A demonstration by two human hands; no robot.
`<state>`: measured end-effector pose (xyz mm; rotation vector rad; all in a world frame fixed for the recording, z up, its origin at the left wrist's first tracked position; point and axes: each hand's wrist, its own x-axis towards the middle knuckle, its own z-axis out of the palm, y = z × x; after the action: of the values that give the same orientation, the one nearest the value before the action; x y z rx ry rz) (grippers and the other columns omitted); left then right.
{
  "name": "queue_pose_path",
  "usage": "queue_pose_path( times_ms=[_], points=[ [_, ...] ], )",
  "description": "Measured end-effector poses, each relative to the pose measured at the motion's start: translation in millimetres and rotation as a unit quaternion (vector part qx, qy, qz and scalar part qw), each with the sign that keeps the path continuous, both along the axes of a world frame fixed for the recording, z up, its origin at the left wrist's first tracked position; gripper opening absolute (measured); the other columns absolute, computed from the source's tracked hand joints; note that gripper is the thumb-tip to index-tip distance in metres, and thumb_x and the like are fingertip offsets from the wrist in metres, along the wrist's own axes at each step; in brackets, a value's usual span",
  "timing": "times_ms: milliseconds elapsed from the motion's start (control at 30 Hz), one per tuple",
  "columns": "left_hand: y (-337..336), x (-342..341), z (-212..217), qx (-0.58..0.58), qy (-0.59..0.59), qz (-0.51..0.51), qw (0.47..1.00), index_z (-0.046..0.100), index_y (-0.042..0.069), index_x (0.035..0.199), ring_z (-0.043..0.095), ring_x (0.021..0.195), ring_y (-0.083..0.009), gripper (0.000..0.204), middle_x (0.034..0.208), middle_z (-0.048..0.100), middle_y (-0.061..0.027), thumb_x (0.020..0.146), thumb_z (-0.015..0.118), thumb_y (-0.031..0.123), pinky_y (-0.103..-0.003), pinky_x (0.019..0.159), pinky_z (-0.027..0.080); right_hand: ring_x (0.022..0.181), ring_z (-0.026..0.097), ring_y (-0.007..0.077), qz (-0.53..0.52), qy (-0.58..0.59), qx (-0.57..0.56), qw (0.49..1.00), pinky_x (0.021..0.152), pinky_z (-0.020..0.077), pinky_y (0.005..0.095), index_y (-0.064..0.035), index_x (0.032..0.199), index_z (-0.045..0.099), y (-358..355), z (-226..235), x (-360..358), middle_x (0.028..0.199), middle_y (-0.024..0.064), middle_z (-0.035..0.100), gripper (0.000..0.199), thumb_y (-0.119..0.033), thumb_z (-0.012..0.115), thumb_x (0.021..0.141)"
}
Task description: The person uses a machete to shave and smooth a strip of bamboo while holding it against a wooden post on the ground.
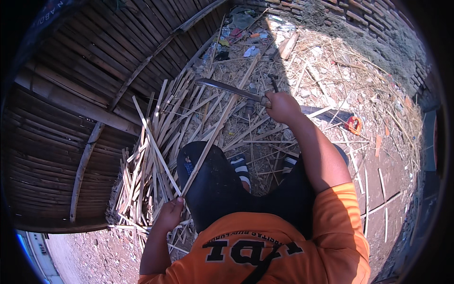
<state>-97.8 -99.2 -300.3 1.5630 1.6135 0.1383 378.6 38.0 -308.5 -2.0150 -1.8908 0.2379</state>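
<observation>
- Two bare hands share the work: my right hand (282, 108) is clenched round the handle of a machete (227, 87), while my left hand (170, 215) pinches the near end of a long pale strip (208, 147), thumb uppermost.
- That strip slants up and away from my left hand, over my left knee (193, 158), and the machete's blade crosses it further out; whether steel actually touches it, I can't tell.
- I'd judge the step in hand to be trimming or shaving this one strip, and the next move to call for a firm left hold and a stroke kept away from my legs.
- A second strip (153, 137) ends right by my left hand; I can't make out whether I grip it too, and it could snag.
- Beyond it, a heap of loose strips (172, 111) crowds the slatted wall (61, 137) on my left, limiting room there.
- On my right lies what looks like a handsaw (353, 125) with an orange handle, near my forearm.
- My sandalled foot (240, 169) sits between my knees, worth minding; rubble and litter (253, 51) lie further off.
</observation>
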Motion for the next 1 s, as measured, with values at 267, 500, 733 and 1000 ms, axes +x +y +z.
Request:
queue_pose_path(
  times_ms=[267,500,733,1000],
  points=[
    [-17.0,-9.0,-17.7,0.045,0.0,-0.006,0.999,0.063,-0.003,0.086,0.054,0.056,-0.0168,0.059,0.06,0.053,-0.0057,0.106,0.04,0.048,-0.037,0.057,0.043,0.093,0.069,0.0379,0.161,-0.061,-0.043,0.984,0.083,0.0544,0.0505,-0.0077,0.105,0.064,-16.0,18.8,-52.6,0.093,0.02,0.07,0.028,-0.021,0.068,0.081],
    [-14.1,-30.3,-14.7,0.023,-0.01,-0.002,1.0,0.063,-0.002,0.085,0.046,0.063,-0.0106,0.059,0.06,0.05,-0.0033,0.106,0.041,0.048,-0.033,0.061,0.041,0.096,0.068,0.0385,-0.023,0.039,-0.043,0.998,0.083,0.0539,0.0504,-0.0061,0.106,0.064,0.7,8.1,12.1,0.094,0.0192,0.07,0.028,-0.019,0.068,0.082],
    [-23.1,-25.1,-23.1,0.021,-0.003,0.004,1.0,0.06,0.001,0.082,0.045,0.062,-0.0107,0.055,0.061,0.049,-0.0015,0.107,0.04,0.047,-0.034,0.057,0.039,0.088,0.068,0.0403,0.153,-0.049,-0.001,0.987,0.08,0.0535,0.0509,-0.0088,0.101,0.063,-21.5,25.1,-40.2,0.084,0.0186,0.069,0.024,-0.019,0.066,0.081],
    [-29.6,-51.1,-23.0,-0.004,-0.06,0.019,0.998,0.053,0.005,0.075,0.038,0.058,-0.007,0.05,0.061,0.045,0.0041,0.107,0.041,0.042,-0.029,0.054,0.034,0.09,0.068,0.0411,-0.014,0.046,0.012,0.999,0.082,0.0533,0.0515,-0.0068,0.102,0.065,2.1,-1.4,22.9,0.093,0.022,0.07,0.026,-0.018,0.066,0.078]
  ],
)
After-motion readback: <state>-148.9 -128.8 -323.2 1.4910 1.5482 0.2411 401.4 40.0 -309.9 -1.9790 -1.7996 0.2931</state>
